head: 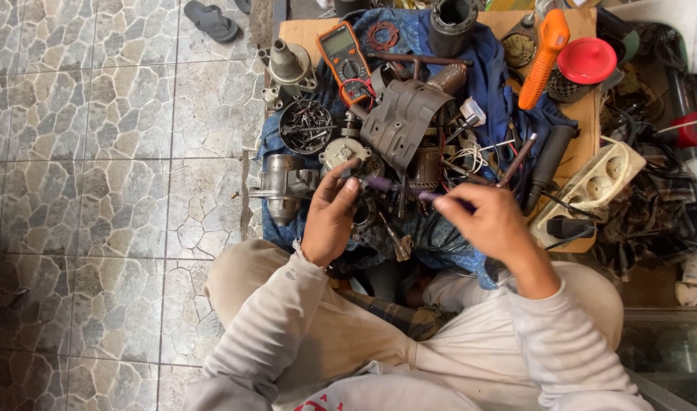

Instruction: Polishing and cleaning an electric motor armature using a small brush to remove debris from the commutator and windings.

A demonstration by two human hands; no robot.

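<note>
Seated person's left hand [332, 221] and right hand [491, 221] hold opposite ends of a purple-handled tool [398, 189] above a blue cloth [485, 76] strewn with motor parts, near an orange multimeter [345, 59] and a white power strip [592, 186].

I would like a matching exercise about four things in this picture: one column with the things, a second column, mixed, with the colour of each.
Things:
1. multimeter
2. round lid
3. power strip
4. tool handle between the left hand and right hand

Colours:
A. cream
B. purple
C. orange and grey
D. red

Pairs: 1-C, 2-D, 3-A, 4-B
</note>
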